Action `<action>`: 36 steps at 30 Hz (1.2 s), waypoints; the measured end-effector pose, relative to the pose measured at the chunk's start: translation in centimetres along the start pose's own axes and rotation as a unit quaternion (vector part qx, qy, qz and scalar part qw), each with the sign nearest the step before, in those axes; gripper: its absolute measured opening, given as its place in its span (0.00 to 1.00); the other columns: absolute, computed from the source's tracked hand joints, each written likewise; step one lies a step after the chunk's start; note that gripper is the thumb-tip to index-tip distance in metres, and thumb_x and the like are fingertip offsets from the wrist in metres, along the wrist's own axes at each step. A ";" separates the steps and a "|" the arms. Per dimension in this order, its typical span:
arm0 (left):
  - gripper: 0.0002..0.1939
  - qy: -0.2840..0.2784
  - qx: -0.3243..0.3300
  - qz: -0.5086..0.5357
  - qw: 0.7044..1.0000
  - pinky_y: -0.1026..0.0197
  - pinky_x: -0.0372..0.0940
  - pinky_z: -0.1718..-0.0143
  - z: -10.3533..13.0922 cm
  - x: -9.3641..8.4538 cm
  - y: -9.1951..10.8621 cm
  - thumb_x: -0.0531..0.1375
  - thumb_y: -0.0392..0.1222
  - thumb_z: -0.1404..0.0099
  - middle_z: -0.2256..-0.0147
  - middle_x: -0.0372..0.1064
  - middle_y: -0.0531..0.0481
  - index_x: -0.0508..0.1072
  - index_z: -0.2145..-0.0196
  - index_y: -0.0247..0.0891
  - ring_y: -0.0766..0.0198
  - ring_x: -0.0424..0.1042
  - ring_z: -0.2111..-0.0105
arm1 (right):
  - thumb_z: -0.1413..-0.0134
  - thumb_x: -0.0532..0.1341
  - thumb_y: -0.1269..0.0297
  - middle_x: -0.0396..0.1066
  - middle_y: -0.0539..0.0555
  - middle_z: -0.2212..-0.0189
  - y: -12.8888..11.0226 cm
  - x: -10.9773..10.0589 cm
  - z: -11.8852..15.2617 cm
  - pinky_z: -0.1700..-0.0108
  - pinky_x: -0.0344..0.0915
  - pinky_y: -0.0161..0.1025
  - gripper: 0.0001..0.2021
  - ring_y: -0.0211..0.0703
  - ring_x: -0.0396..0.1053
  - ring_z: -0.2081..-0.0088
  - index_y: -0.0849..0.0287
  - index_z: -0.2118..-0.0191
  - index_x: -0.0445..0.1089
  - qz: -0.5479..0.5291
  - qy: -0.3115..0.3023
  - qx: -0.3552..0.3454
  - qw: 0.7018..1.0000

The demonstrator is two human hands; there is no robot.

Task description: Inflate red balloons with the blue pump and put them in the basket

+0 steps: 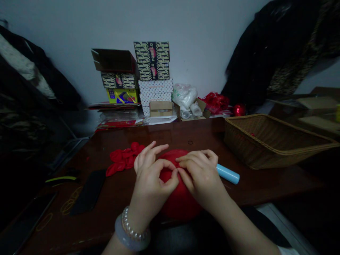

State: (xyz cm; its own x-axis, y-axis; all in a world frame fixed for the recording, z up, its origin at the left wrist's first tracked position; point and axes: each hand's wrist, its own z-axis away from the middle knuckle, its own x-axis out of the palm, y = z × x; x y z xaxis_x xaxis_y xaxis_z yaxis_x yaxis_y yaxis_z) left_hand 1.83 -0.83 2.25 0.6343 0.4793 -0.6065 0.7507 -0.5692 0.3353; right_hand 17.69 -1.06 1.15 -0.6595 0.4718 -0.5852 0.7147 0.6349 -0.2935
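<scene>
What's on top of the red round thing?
The left hand and right hand are over the red round thing, fingertips close together. The fingers cover the spot where they meet, so what they may be pinching can't be told.

A dark brown table [164, 134] is standing before a plain pale wall [199, 28] in what is looking like a small workroom or storeroom; whether it is belonging to a home or a shop is remaining unclear. Printed boxes [153, 71], some reading "POMELO", are rising in stacks along the far edge. Left of them, flat packets [118, 115] are lying piled. To the right, a bulging plastic bag [187, 95] is sitting in an opened carton [202, 105]. A wicker basket [247, 152] is standing on the table's right, and dark clothes [247, 60] are hanging on both sides.
</scene>
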 end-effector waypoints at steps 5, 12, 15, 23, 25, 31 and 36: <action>0.05 0.001 0.000 0.000 1.000 0.40 0.51 0.42 0.0 -0.1 -0.1 0.61 0.33 0.48 0.48 0.67 0.48 0.71 0.76 0.41 0.48 0.57 0.42 | 0.44 0.60 0.70 0.76 0.48 0.64 -0.4 0.4 0.2 0.43 0.44 0.50 0.02 0.42 0.69 0.58 0.57 0.66 0.69 0.013 0.020 -0.016 1.000; 0.06 -0.005 0.004 -0.016 1.000 0.40 0.51 0.43 0.2 0.2 -0.1 0.60 0.31 0.49 0.52 0.71 0.49 0.67 0.77 0.41 0.48 0.58 0.42 | 0.42 0.59 0.70 0.77 0.47 0.61 -0.5 0.8 0.2 0.38 0.37 0.52 0.03 0.42 0.69 0.52 0.56 0.64 0.70 0.001 0.021 -0.038 0.999; 0.07 0.023 0.016 -0.032 0.999 0.39 0.49 0.42 0.1 0.4 0.0 0.60 0.31 0.49 0.54 0.72 0.49 0.66 0.77 0.41 0.48 0.58 0.42 | 0.43 0.60 0.69 0.77 0.47 0.61 -0.3 0.6 0.1 0.38 0.37 0.54 0.02 0.43 0.69 0.52 0.56 0.65 0.70 -0.004 0.011 -0.036 0.999; 0.06 0.062 0.011 -0.034 0.997 0.39 0.49 0.42 0.1 0.5 -1.0 0.60 0.31 0.47 0.54 0.73 0.50 0.67 0.76 0.41 0.48 0.56 0.41 | 0.41 0.60 0.66 0.75 0.48 0.56 0.2 -0.6 -0.2 0.38 0.35 0.58 0.03 0.46 0.66 0.46 0.53 0.64 0.71 -0.006 -0.021 -0.077 0.997; 0.06 0.052 0.000 -0.024 0.998 0.40 0.50 0.43 0.0 0.4 -1.4 0.60 0.31 0.47 0.54 0.72 0.50 0.67 0.76 0.41 0.49 0.57 0.41 | 0.40 0.59 0.67 0.75 0.48 0.54 0.4 -0.7 -0.2 0.38 0.35 0.58 0.04 0.45 0.66 0.45 0.53 0.64 0.71 -0.015 -0.004 -0.096 0.995; 0.06 0.025 -0.027 -0.019 0.999 0.40 0.50 0.42 -0.2 0.4 -1.8 0.60 0.32 0.47 0.54 0.73 0.51 0.67 0.76 0.41 0.49 0.58 0.41 | 0.42 0.59 0.69 0.76 0.49 0.56 0.7 -0.2 -0.4 0.37 0.35 0.59 0.04 0.47 0.64 0.44 0.53 0.67 0.70 -0.021 0.053 -0.070 0.996; 0.05 -0.014 -0.013 0.027 0.999 0.42 0.50 0.42 0.0 0.5 -0.9 0.60 0.33 0.46 0.55 0.73 0.50 0.68 0.75 0.41 0.51 0.60 0.42 | 0.43 0.60 0.67 0.76 0.49 0.57 0.8 -0.1 -0.3 0.38 0.40 0.58 0.03 0.48 0.66 0.46 0.54 0.68 0.69 -0.017 0.038 -0.026 0.999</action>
State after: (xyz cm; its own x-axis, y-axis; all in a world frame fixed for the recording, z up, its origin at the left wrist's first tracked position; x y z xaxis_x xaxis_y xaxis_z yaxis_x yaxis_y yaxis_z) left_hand 1.47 -0.14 1.67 0.6696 0.4294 -0.6060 0.7197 -0.5765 0.3869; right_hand 18.27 -0.41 1.20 -0.7006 0.4924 -0.5164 0.6795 0.6813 -0.2723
